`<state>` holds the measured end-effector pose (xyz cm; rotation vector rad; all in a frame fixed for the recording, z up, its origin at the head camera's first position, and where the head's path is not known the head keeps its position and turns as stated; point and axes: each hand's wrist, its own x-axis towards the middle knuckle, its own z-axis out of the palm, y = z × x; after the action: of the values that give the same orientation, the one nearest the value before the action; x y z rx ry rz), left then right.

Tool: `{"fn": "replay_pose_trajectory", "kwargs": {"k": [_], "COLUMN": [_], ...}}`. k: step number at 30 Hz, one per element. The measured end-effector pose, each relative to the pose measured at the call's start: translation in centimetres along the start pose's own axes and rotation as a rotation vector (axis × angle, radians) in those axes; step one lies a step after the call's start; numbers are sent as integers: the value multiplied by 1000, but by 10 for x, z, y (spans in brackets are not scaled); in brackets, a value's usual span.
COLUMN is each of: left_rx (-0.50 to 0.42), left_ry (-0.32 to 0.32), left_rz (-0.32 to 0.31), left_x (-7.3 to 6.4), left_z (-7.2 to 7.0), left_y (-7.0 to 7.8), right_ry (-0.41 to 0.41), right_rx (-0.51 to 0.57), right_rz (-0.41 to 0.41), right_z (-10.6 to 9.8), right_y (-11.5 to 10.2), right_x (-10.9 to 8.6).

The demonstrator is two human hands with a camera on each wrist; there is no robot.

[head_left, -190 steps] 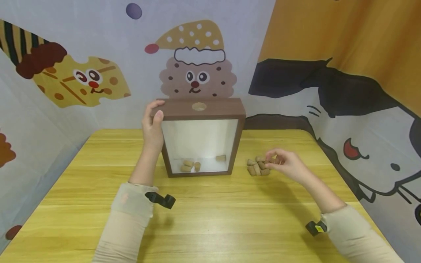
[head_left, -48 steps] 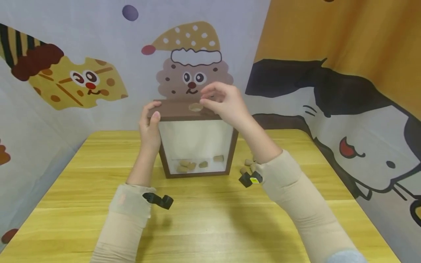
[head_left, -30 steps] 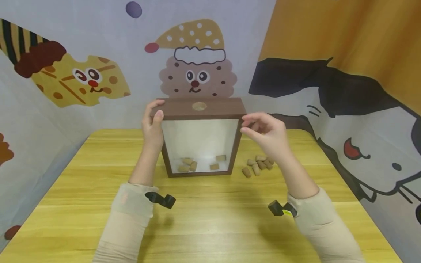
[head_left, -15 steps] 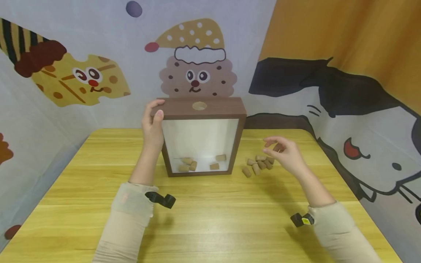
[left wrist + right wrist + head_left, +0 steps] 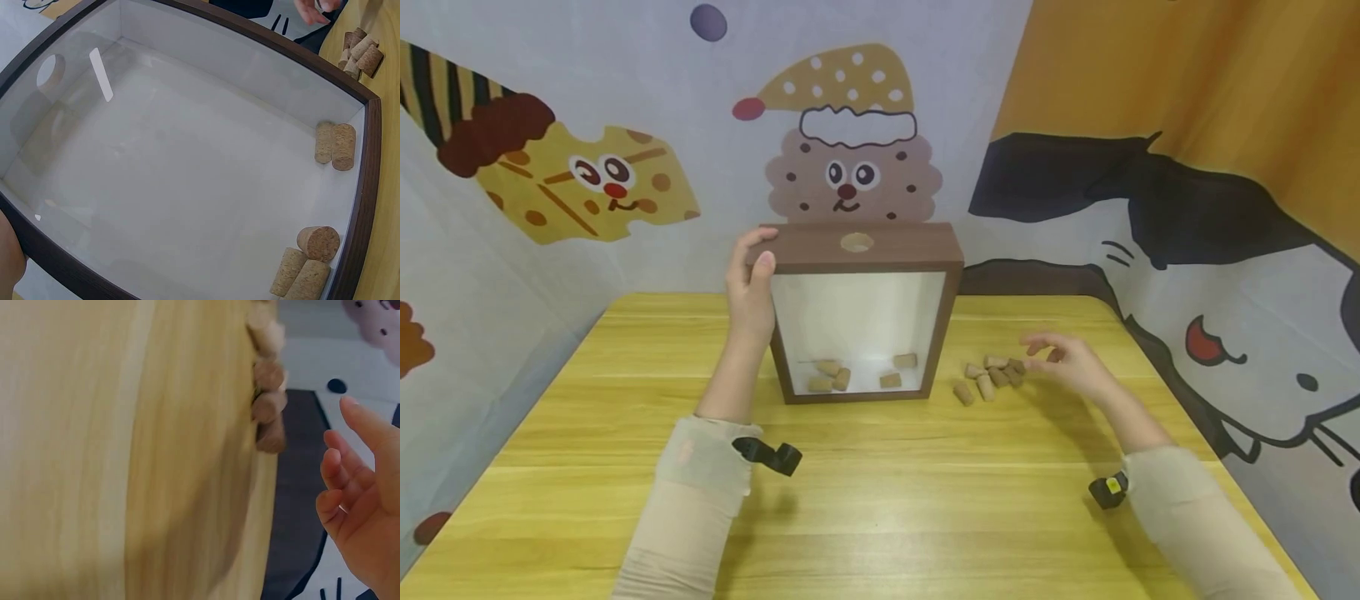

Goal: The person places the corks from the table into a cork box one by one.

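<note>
A shallow dark-brown wooden box (image 5: 917,243) with a clear front and a round hole in its top stands upright on the table. My left hand (image 5: 750,292) grips its upper left corner, thumb on the front edge and fingers over the top. Several corks (image 5: 318,244) lie at the bottom inside, in two groups in the left wrist view. Right of the box is a loose pile of corks (image 5: 997,377). My right hand (image 5: 1071,364) hovers at the pile's right side, fingers loosely bent. In the right wrist view its thumb and fingers are apart, with nothing between them.
The wooden table (image 5: 865,517) extends in front of the box. One cork (image 5: 963,392) lies at the pile's near left, close to the box's right side. A cartoon-printed curtain (image 5: 655,75) hangs behind the table and along its sides.
My right hand was above the box's hole, then came back right and down to the pile. One more cork is in the box than in the oldest frame. The left hand keeps its grip.
</note>
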<state>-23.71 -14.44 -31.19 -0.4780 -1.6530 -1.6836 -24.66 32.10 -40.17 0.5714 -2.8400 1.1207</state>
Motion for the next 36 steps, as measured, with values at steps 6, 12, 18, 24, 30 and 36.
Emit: {"fn": "replay_pose_trajectory", "kwargs": {"k": [6,12,18,24,30,36], "left_rx": [14,2,-11,3,5,-4], "left_ry": [2,-3,1,0,-5,-5], "left_rz": [4,10,-6,-10,-16,-16], "left_x": [0,0,0,-1,-5,-5], "left_z": [0,0,0,3,7,7], "left_y": [-1,-2,-1,11,34,35], "right_ry": [-105,-194,-239,-256,-246,-182], "right_rx": [-38,-75,-71,-76,-73,-64], "right_rz": [13,11,-3,12,-1,14], "right_z": [-1,2,6,9,8,2], "right_y": [14,23,27,31,31,15], "right_x": [5,15,20,24,22,15]}}
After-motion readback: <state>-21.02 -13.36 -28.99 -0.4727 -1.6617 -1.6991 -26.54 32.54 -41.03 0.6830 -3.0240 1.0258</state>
